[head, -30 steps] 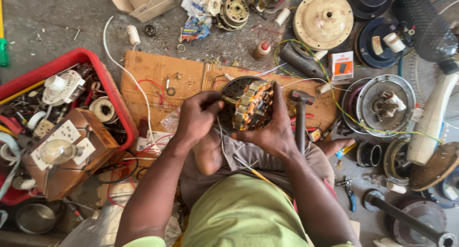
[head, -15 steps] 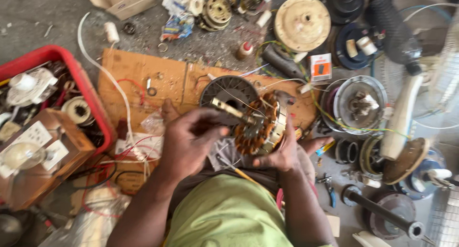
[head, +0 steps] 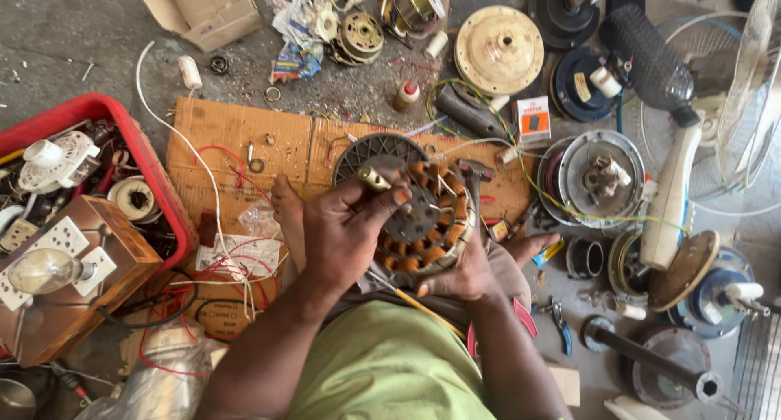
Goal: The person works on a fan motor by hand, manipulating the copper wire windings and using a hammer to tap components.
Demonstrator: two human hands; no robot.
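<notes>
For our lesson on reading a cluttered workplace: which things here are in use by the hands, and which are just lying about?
In hand:
left hand
right hand
fan motor stator

Lying about:
red crate
cardboard sheet
cream motor cover
small glue bottle
blue pliers

Shiny copper windings on the dull metal stator (head: 427, 225) between the hands; beyond it, matt brown cardboard (head: 236, 139) on rough grey concrete floor (head: 73, 38).

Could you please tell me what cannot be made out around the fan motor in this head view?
- Motor stator: near side hidden by left hand and right hand.
- Right hand's fingers: hidden beneath the stator.
- Standing fan: cut off by right edge.
</notes>
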